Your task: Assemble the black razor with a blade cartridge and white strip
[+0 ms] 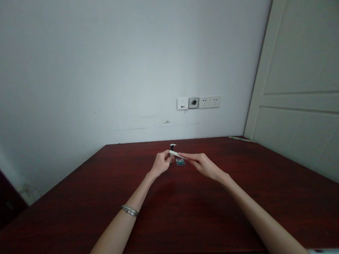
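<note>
A small white flat-looking piece (175,154), seen nearly edge-on and slanting down to the right, is between my two hands above the table. My left hand (161,163) pinches its left end with the thumb and fingers. At the right end my right hand (202,164) grips it between straight fingers and the thumb beneath. Just behind the left fingertips rises a small black stem with a white top (173,145); its lower part is partly hidden by my hand. Below the white piece a small teal-and-white flat packet (180,162) lies on the table.
The dark red wooden table (175,218) reaches back to a white wall (125,68). Sockets and a switch panel (198,102) are set in the wall. A pale panelled door (307,76) stands at the right. A thin strip (240,139) lies at the back right corner.
</note>
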`<action>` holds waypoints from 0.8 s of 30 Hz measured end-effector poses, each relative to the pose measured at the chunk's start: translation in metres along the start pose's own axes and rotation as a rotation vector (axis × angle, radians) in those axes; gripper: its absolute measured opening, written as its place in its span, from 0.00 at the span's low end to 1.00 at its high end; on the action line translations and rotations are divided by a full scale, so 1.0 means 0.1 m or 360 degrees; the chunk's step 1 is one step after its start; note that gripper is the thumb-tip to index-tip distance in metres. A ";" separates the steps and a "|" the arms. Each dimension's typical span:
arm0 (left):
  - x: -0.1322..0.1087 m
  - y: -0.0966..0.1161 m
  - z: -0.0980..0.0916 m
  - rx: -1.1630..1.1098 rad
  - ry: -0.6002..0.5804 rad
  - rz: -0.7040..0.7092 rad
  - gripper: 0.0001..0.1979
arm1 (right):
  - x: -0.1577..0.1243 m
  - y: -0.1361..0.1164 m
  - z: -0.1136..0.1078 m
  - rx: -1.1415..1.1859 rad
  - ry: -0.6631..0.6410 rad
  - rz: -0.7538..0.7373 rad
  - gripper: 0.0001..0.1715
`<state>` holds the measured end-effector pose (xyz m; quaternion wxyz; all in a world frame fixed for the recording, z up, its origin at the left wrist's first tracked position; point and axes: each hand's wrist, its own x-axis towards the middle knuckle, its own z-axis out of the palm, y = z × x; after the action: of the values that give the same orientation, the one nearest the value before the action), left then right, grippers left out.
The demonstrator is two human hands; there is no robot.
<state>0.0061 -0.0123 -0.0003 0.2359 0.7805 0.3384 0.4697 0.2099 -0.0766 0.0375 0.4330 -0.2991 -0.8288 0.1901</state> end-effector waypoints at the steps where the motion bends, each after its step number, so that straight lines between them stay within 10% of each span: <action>1: 0.00 0.00 0.00 -0.0002 -0.0002 0.0004 0.05 | 0.00 0.01 0.00 -0.0004 0.0045 -0.0005 0.26; 24: 0.00 0.01 0.00 0.0132 -0.0006 0.0067 0.06 | -0.04 0.06 -0.05 0.0063 0.0081 0.0023 0.20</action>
<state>0.0064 -0.0133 0.0004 0.1939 0.7974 0.3406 0.4588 0.2182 -0.0742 0.0343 0.4583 -0.3012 -0.8114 0.2021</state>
